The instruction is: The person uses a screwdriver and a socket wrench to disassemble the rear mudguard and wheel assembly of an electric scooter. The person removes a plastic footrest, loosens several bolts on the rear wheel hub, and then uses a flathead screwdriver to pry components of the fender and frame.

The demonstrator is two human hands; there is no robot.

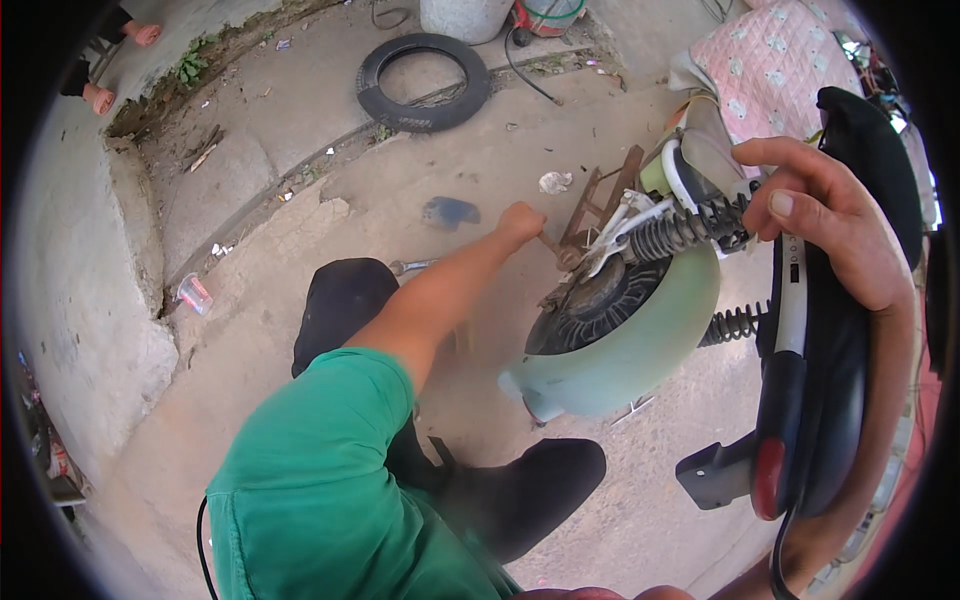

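A scooter's rear end fills the right side, with a pale green mudguard [640, 345] beside its dark wheel [600, 305]. My left hand [521, 226] is closed around the handle of a rusty-looking wrench [552, 246], whose head meets the wheel's hub area. Its exact seat on the hub is too small to tell. My right arm curves around the black seat [835, 390]. Near the top of the coil shock absorber [690, 232], my right hand [830, 215] hangs with fingers loosely bent and apart, nothing visible in them. A rusty metal stand [607, 195] sits beyond the hub.
On the concrete lie another wrench [412, 266], a blue piece [450, 212], a loose tyre [423, 83] and a crushed plastic cup [195, 293]. A metal tool [632, 410] rests below the mudguard. Another person's feet [98, 98] show at the upper left.
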